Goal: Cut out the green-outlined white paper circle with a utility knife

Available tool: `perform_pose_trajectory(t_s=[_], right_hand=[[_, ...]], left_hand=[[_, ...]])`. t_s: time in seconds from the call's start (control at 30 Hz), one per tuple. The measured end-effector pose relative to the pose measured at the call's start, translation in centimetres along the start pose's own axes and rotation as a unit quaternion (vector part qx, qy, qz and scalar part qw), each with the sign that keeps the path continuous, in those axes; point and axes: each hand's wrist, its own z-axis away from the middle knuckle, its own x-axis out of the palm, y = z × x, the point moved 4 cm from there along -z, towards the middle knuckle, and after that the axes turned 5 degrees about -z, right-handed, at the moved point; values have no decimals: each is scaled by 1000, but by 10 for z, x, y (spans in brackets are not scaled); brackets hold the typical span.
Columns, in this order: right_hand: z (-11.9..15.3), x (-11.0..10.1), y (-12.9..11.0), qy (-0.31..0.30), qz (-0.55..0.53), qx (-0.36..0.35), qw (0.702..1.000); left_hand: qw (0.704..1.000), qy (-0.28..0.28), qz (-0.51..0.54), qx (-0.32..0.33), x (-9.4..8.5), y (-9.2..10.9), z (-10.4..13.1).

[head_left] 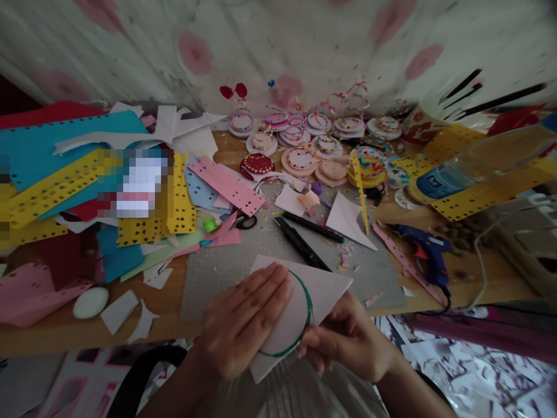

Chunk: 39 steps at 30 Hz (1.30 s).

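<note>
A white sheet (324, 284) with a green curved line drawn on it is held over the near edge of the grey cutting mat (204, 278). Across its left part lies my left hand (248, 319), fingers stretched out and side by side, flat on the surface. My right hand (343, 342) grips the sheet's right side near the green line, thumb on top and fingers partly hidden beneath. Just beyond the sheet, a black cutter (300, 244) and a black pen (315, 227) rest on the mat.
Coloured foam sheets (117, 139) and scraps cover the left side. Small decorated round pieces (300, 157) stand at the back. On the right are a blue glue gun (429, 249) with its cable, a bottle (483, 162) and a cup (422, 122) holding dark sticks.
</note>
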Motion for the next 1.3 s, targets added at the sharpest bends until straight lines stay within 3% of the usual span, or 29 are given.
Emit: perform_pose_trajectory(t_s=[0.2,0.33,0.4,0.47,0.6,0.67,0.8,0.87,0.93,1.0,1.03,1.1,1.17,1.23,1.3], right_hand=[[-1,-4,-13,-35,143,-25,989],[-2,-2,-18,-130,292,-60,946],[-2,-5,-17,-143,344,-58,926],[-3,-17,-14,-78,378,-54,921],[0,-44,-11,110,393,-90,909],[0,-49,-9,138,326,-89,931],[-7,-42,1,115,122,-40,985],[-9,-41,6,132,62,-24,989],[-9,-44,9,171,21,-34,984],[-7,-47,10,196,0,-51,979],[-7,-46,9,198,1,-53,979],[-7,-40,8,187,20,-49,981],[-9,-32,7,170,39,-30,984],[-10,-23,8,148,42,-12,988],[-11,-17,9,120,33,-3,992]], left_hand=[[998,8,65,10,0,-6,2],[998,5,57,-15,-4,-16,3],[999,2,38,-33,-7,-22,4],[999,6,8,-40,-10,-27,5],[998,19,-47,-22,-10,-30,5],[997,22,-77,4,-9,-28,5],[994,11,-98,50,-2,-22,5],[997,43,-55,-8,-3,-27,8],[981,123,43,-143,-7,-40,13],[919,177,211,-282,-5,-54,20],[875,175,304,-334,0,-57,23],[791,132,445,-399,14,-54,26],[745,104,483,-448,27,-46,30],[753,106,447,-471,35,-36,34],[793,96,396,-453,40,-28,34]])
